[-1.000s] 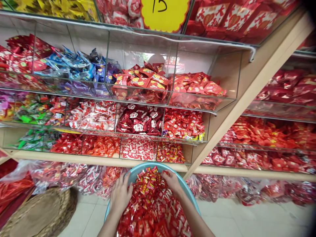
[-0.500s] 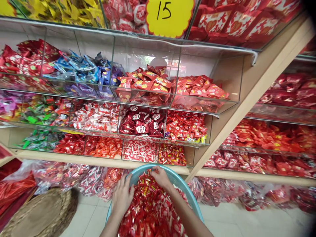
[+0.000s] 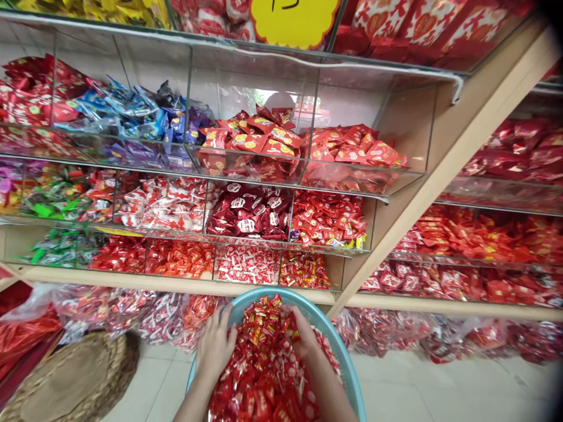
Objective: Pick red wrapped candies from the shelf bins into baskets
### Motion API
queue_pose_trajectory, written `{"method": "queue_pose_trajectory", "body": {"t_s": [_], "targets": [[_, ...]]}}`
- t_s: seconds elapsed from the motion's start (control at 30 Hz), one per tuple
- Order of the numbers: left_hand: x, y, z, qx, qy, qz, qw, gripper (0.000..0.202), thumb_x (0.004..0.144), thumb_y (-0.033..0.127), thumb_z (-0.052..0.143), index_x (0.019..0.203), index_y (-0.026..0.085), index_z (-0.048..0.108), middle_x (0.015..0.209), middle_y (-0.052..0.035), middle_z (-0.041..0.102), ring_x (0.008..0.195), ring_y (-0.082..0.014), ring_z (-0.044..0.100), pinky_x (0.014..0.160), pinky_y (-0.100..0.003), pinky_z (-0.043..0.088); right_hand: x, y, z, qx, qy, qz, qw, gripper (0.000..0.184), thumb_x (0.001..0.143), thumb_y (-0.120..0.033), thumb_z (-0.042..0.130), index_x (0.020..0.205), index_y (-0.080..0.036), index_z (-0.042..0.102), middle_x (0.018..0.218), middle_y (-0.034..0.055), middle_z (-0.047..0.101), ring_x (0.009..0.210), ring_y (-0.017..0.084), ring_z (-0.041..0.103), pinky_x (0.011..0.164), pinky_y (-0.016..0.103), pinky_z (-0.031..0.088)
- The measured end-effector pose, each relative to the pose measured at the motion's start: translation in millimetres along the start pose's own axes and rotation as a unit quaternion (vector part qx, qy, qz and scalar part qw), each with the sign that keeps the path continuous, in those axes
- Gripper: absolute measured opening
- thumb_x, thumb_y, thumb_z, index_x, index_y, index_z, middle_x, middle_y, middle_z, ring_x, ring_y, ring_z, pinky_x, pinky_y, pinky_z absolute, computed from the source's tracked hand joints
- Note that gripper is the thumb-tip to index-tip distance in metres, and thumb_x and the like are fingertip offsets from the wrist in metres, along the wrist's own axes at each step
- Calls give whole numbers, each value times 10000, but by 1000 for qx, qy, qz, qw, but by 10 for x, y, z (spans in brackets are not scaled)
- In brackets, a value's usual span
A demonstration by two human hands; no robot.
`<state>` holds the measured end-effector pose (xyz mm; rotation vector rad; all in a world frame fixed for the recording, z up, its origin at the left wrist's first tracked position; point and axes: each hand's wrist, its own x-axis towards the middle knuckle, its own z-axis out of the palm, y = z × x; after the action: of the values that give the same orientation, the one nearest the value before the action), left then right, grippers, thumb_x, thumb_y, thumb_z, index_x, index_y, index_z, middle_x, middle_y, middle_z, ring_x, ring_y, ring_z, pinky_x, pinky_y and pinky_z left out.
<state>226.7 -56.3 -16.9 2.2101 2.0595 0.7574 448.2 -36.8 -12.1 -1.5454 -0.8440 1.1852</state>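
Observation:
A light-blue plastic tub (image 3: 357, 375) in front of me is heaped with small wrapped candies (image 3: 264, 375), mostly red, some with yellow or white print. My left hand (image 3: 215, 344) lies at the tub's left side, with its fingers stretched over the inner rim and the edge of the heap; it holds nothing visible. On the right side of the heap, my right hand (image 3: 303, 335) is sunk among the candies. Its fingers curl round a few red and gold wrapped candies, and the fingertips are partly hidden.
Beyond the tub rise shelves with clear compartments of candies (image 3: 248, 214) in red, blue, green and maroon wrappers. A slanting wooden upright (image 3: 409, 199) divides them. Below stand bagged candies (image 3: 162, 319). A woven stool (image 3: 74, 375) is at left, and a yellow price sign (image 3: 294, 23) hangs above.
My right hand has moved down and slightly right, curling into the candies beside the top of the heap. My left hand has stayed nearly in place. The view has shifted slightly.

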Motion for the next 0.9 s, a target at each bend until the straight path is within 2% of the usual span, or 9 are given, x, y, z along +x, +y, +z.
{"method": "queue_pose_trajectory", "body": {"t_s": [0.1, 0.2, 0.4, 0.67, 0.9], "targets": [[-1, 4, -10, -1, -1, 0, 1000, 442, 829, 287, 393, 1268, 251, 435, 1226, -68, 496, 1074, -216, 498, 905, -380, 423, -55, 48, 41, 49, 7, 41, 998, 313, 662, -491, 542, 767, -206, 617, 700, 23, 630, 529, 125, 514, 380, 207, 278], [-1, 10, -19, 3, -6, -2, 1000, 441, 833, 288, 388, 1270, 249, 432, 1222, -69, 497, 1071, -216, 500, 904, -380, 421, -31, -8, 94, 96, 23, 86, 991, 299, 633, -460, 571, 765, -192, 591, 699, 6, 601, 471, 87, 436, 358, 196, 240], [-2, 4, -1, 5, -6, -3, 1000, 434, 836, 289, 378, 1263, 236, 439, 1228, -75, 495, 1074, -215, 497, 898, -377, 427, 180, -232, 263, 96, 5, 38, 995, 236, 637, -412, 570, 728, -196, 547, 603, -35, 519, 427, 65, 356, 352, 194, 268], [-6, -5, -2, 6, -4, 0, 1000, 442, 829, 264, 384, 1268, 247, 428, 1232, -68, 493, 1073, -208, 499, 906, -378, 419, 332, -216, 482, 112, 5, 40, 993, 187, 609, -360, 591, 661, -193, 524, 544, -49, 484, 406, 58, 377, 342, 188, 316], [-10, -26, 27, 16, -1, -1, 1000, 433, 828, 275, 386, 1256, 246, 446, 1236, -70, 497, 1091, -214, 492, 913, -377, 417, 365, -158, 512, 161, 13, 66, 985, 183, 605, -327, 590, 700, -198, 501, 559, -36, 527, 517, 98, 540, 405, 181, 390]]}}
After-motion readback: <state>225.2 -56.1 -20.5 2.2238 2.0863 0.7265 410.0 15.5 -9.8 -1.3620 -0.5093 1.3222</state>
